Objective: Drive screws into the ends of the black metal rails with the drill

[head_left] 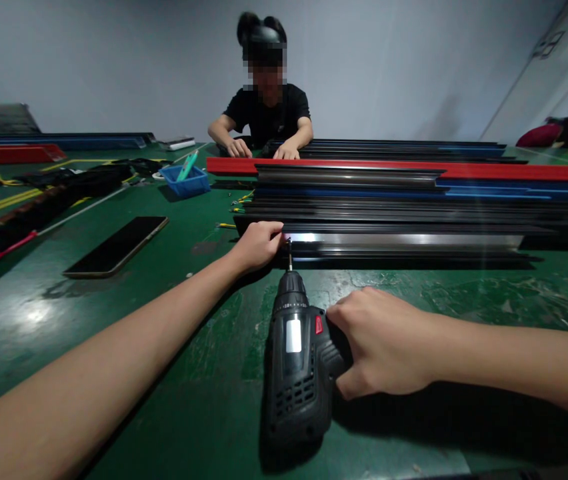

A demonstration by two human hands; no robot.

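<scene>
My right hand [384, 343] is wrapped round the grip of a black cordless drill [297, 363], whose bit points at the near side of a long dark metal rail [404, 243]. My left hand [258, 243] is closed on the left end of that rail, right beside the drill bit. The rail lies at the front of a stack of long black, blue and red profiles [414, 193] on the green table [89, 320].
A person in a black shirt [267, 117] sits across the table with both hands on the far profiles. A blue bin [187, 180] with a teal tool stands left of the stack. A flat black panel [117, 247] lies at left, near dark and red strips.
</scene>
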